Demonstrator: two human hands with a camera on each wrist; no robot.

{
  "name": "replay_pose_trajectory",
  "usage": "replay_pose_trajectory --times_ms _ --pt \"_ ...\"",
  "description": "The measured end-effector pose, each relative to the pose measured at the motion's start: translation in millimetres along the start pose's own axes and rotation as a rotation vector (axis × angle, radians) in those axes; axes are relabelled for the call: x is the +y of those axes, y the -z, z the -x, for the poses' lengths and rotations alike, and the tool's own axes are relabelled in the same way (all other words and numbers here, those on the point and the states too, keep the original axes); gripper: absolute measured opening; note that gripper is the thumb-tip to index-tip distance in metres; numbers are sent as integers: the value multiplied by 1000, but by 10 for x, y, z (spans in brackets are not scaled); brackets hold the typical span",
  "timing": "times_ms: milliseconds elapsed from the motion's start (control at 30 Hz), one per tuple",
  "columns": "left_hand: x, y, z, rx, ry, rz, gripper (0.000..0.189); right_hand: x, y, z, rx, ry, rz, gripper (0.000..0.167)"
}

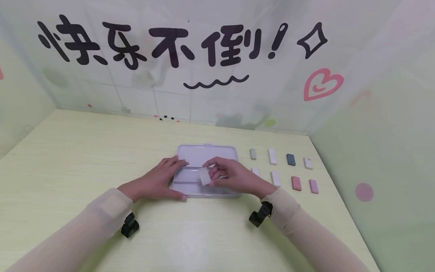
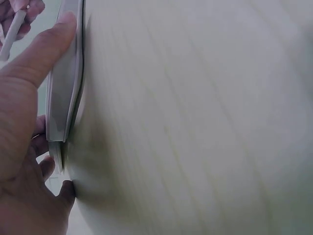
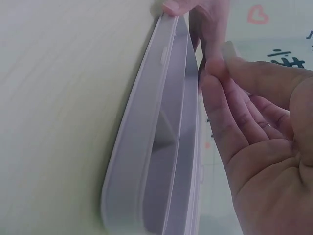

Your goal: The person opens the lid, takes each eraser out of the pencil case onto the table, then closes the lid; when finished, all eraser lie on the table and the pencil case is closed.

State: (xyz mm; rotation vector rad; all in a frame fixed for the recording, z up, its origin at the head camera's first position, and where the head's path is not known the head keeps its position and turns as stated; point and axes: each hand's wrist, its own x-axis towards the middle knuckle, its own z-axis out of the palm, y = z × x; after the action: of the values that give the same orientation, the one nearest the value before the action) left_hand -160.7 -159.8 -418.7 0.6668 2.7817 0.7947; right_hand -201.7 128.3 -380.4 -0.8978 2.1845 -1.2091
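Note:
A pale lilac plastic case (image 1: pixel 195 188) with divided compartments lies opened on the table, its lid (image 1: pixel 207 155) folded back on the far side. My left hand (image 1: pixel 158 179) rests at the case's left end, fingers outstretched. Its thumb (image 2: pixel 51 44) touches the front edge in the left wrist view. Over the compartments, my right hand (image 1: pixel 234 176) pinches a small whitish rectangular block (image 1: pixel 204 176) between thumb and fingers, held tilted above the case. In the right wrist view only an end of that block (image 3: pixel 228 49) shows past the fingertips.
Right of the case, small blocks stand in two rows: grey-green (image 1: pixel 253 154), white (image 1: pixel 272 156), dark blue (image 1: pixel 290 159), pink (image 1: pixel 296 183), purple (image 1: pixel 313 186) and further white ones. My right forearm partly covers the nearer row. A printed wall sheet (image 1: pixel 136 90) closes the table's back.

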Motion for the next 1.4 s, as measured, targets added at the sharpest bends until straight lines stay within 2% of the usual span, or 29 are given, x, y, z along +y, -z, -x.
replay_pose_trajectory --times_ms 467,867,1200,1400 --pt "25 -7 3 -10 15 8 108 356 482 723 177 -120 -11 51" --pt "34 1 11 -13 20 3 108 646 967 1501 354 -229 25 54" --pt "48 -1 7 -18 18 7 108 958 1328 2104 452 -352 182 58" --pt "26 -10 -3 -15 19 -1 109 1092 1497 2369 465 -505 316 66"
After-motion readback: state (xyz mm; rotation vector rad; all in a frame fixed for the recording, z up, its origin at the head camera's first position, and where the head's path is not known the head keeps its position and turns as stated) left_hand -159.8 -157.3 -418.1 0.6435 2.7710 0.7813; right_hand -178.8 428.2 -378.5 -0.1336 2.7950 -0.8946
